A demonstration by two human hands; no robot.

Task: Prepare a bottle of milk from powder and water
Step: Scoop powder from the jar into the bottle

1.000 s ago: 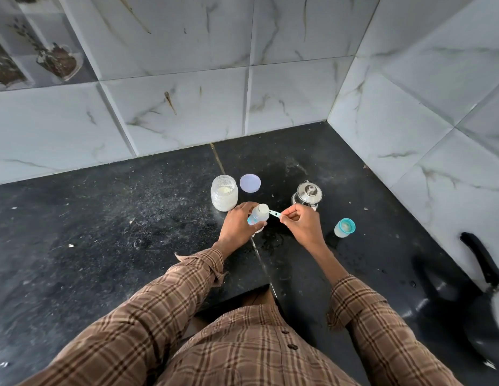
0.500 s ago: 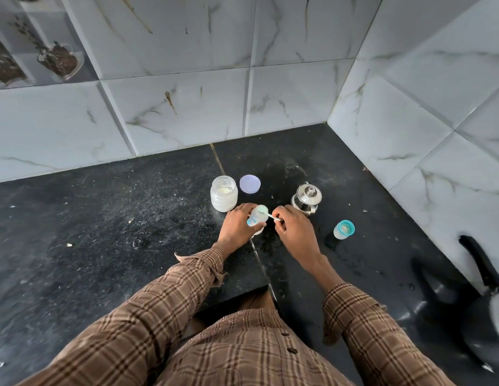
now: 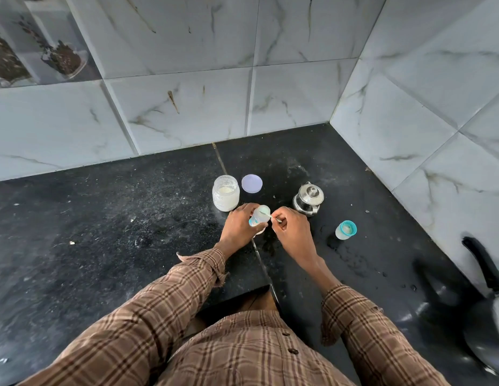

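Observation:
On the black counter my left hand (image 3: 238, 228) grips a small clear baby bottle (image 3: 260, 216) with teal markings, its open mouth facing up. My right hand (image 3: 288, 225) pinches a thin pale scoop (image 3: 268, 215) whose end rests at the bottle's mouth. Just behind the left hand stands an open glass jar (image 3: 225, 196) holding white powder. Its lilac lid (image 3: 251, 183) lies flat beside it. The bottle's teal-ringed cap (image 3: 346, 229) stands to the right of my right hand.
A small steel lidded kettle (image 3: 308, 199) stands close behind my right hand. A dark pan with a black handle (image 3: 482, 263) sits at the right edge. Marble-tiled walls meet in a corner (image 3: 329, 123) behind. The counter's front edge has a notch (image 3: 242, 293) near my body.
My right hand has moved left toward the bottle, bringing the scoop from beside the bottle's mouth to its mouth. My left hand has kept hold of the bottle.

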